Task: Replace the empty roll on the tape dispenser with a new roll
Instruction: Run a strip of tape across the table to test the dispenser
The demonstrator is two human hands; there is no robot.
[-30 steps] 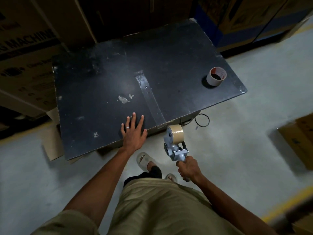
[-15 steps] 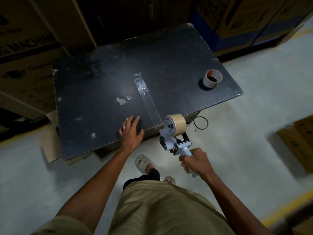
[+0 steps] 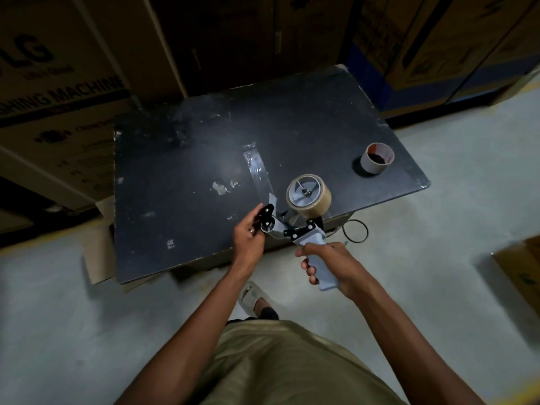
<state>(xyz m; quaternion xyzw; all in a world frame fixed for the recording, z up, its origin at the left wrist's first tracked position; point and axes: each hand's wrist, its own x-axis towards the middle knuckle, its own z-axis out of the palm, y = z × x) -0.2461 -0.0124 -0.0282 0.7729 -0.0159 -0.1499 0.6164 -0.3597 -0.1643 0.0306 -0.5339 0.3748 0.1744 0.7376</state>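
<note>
Grey plastic fills your right hand (image 3: 328,263): its fingers are wrapped tight around the handle of the tape dispenser (image 3: 301,226). Your left hand (image 3: 248,238) pinches the black front end of the dispenser, by the little roller, at about 9 o'clock from the handle.

Up at 12 o'clock from your right hand sits the new roll (image 3: 309,195). It is tan and fat, and it is already on the dispenser's wheel. So the swap looks almost done. A shiny clear strip of tape (image 3: 258,178) runs from the front of the dispenser up across the black worktop (image 3: 175,171), toward 11 o'clock. It looks stuck down flat.

Farther out, at 2 o'clock, the empty roll (image 3: 377,157) stands on the worktop near its right edge. It is just a pale ring with a red and white inside, and no tape shows on it.

What looks left is small: cut the strip free and maybe throw the old ring away.
</note>
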